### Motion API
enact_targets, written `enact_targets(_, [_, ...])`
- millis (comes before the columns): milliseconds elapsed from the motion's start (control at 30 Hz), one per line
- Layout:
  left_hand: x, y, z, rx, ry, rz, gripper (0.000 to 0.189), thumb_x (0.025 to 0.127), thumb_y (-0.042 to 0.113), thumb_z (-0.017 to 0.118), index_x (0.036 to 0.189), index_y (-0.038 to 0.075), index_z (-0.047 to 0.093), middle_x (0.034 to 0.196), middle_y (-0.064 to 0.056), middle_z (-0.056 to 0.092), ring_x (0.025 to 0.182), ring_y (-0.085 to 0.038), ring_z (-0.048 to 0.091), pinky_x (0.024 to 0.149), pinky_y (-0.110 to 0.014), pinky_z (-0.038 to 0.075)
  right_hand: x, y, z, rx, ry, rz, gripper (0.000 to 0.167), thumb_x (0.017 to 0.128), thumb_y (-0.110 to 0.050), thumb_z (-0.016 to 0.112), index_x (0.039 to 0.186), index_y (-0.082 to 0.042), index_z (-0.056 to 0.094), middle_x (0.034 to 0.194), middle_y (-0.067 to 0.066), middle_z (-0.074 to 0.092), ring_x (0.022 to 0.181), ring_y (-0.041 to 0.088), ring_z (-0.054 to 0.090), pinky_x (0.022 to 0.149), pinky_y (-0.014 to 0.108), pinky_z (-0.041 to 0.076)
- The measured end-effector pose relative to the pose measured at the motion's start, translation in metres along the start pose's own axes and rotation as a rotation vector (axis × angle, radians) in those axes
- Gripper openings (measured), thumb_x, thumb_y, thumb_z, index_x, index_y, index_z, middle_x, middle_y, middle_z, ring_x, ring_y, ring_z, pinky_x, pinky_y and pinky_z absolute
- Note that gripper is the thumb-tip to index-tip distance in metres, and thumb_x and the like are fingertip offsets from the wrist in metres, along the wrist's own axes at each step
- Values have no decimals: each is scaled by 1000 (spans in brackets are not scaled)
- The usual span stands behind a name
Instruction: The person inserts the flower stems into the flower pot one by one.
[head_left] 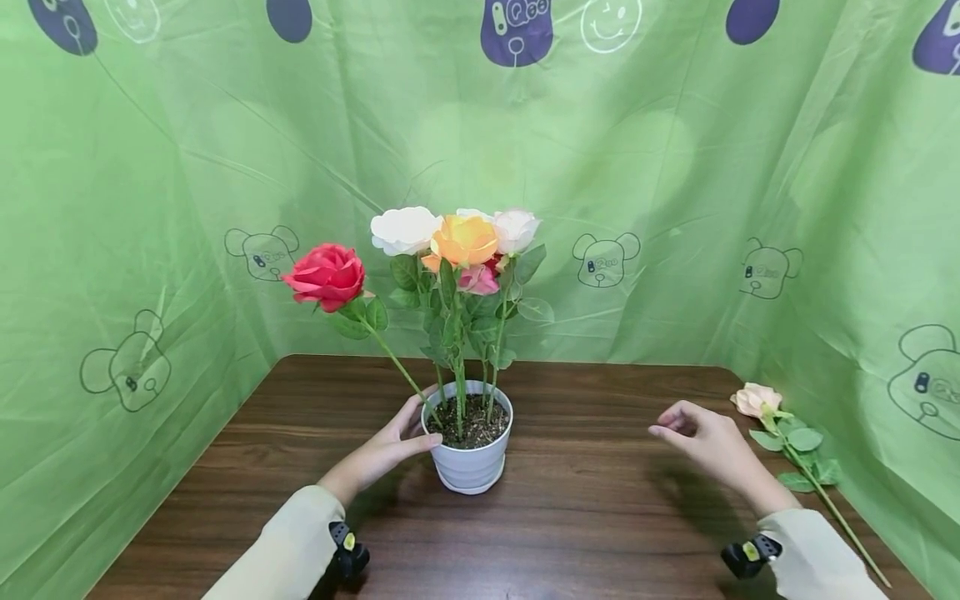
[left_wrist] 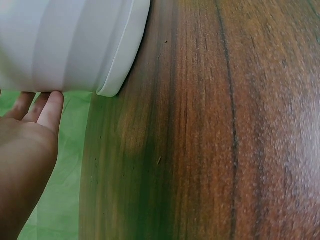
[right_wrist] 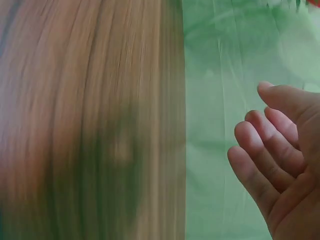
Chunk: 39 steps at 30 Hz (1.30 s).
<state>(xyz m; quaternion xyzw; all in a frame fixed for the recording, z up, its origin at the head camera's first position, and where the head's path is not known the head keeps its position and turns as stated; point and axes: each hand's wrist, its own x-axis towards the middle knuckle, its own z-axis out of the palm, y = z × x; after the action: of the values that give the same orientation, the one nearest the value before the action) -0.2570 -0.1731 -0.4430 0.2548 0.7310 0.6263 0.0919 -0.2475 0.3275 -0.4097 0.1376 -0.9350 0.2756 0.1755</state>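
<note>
A white ribbed flower pot (head_left: 467, 468) stands upright on its saucer, filled with dark soil. My left hand (head_left: 386, 450) holds its left side, thumb by the front rim and fingers against the far side. In the left wrist view several fingertips touch the pot (left_wrist: 50, 45). A red rose (head_left: 327, 277) leans out to the left from the pot. White, orange and pink flowers rise more upright, the orange rose (head_left: 465, 240) in front. Well right of the pot, my right hand (head_left: 708, 442) hovers above the table with loosely curled fingers and holds nothing.
A pale peach rose (head_left: 757, 400) with a long leafy stem lies along the right edge of the brown wooden table (head_left: 585, 517). Green printed cloth (head_left: 645, 167) hangs behind the table and along both sides.
</note>
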Motion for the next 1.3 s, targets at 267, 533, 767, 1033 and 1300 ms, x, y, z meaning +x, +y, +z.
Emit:
enact_targets(267, [0, 2, -2, -9, 0, -4, 81, 99, 18, 64, 161, 17, 13, 164, -13, 21, 149, -34, 16, 118, -51, 16, -19, 45, -34, -53, -9, 44, 20, 89, -31, 78, 95, -14, 69, 83, -6, 68, 71, 1, 58, 62, 28, 47])
enact_targets(533, [0, 2, -3, -9, 0, 2, 80, 99, 18, 64, 161, 20, 14, 164, -9, 21, 149, -31, 17, 118, -50, 17, -45, 84, -62, -89, -46, 155, 28, 92, -34, 74, 103, -9, 69, 88, 2, 72, 69, 3, 59, 60, 30, 47])
enact_targets(767, [0, 1, -3, 16, 16, -7, 81, 98, 19, 65, 161, 21, 14, 164, -11, 20, 149, -34, 19, 117, -51, 18, -66, 116, -82, -126, -62, 276, 35, 94, -37, 70, 105, -4, 69, 86, 5, 72, 60, 8, 59, 56, 28, 45])
enact_targets(1033, [0, 3, -2, 12, 18, -12, 82, 98, 20, 66, 161, 22, 15, 165, -9, 20, 149, -32, 18, 118, -51, 18, -87, 142, -96, -196, -114, 363, 41, 98, -40, 63, 103, 0, 68, 82, 4, 70, 60, 6, 55, 58, 33, 44])
enact_targets(1300, [0, 1, -2, 5, 13, 3, 81, 98, 18, 64, 162, 17, 13, 165, -13, 17, 149, -37, 15, 117, -54, 16, -102, 157, -99, -164, -187, 437, 48, 98, -41, 63, 104, 6, 65, 82, 5, 69, 61, 11, 60, 55, 29, 48])
